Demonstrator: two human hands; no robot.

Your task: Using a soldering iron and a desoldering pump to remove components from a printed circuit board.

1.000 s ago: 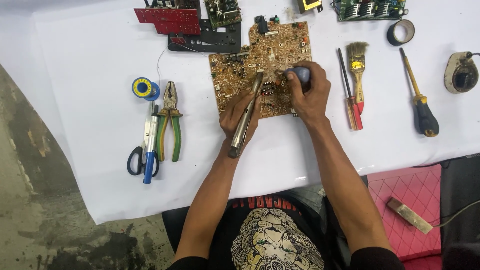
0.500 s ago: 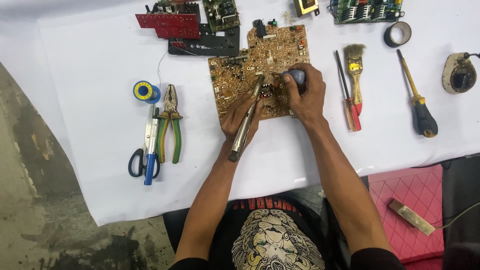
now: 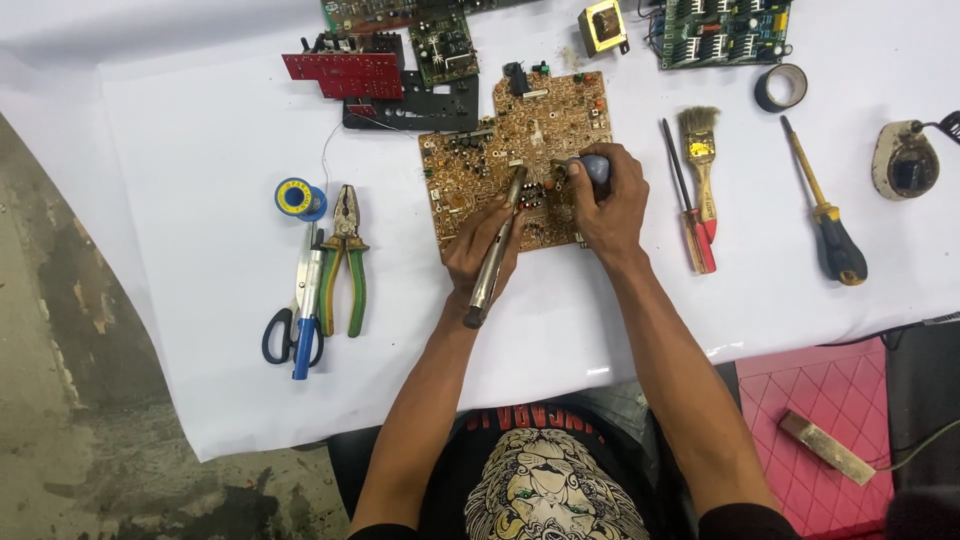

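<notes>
Over brown circuit board (image 3: 480, 180), left hand (image 3: 480, 250) gripping metal tool (image 3: 495, 255), right hand (image 3: 605, 195) hiding blue-grey object (image 3: 597, 167)

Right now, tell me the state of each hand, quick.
Left hand: closed on a long grey metal pen-shaped tool, tip on the brown circuit board.
Right hand: closed on a dark round-ended handle.

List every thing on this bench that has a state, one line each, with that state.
left hand: gripping the metal pen-shaped tool, tip on the board
right hand: closed on a blue-handled tool
brown circuit board: flat, solder side up
pliers: jaws shut
scissors: closed
solder spool: wire end pulled loose
tape roll: lying flat
</notes>
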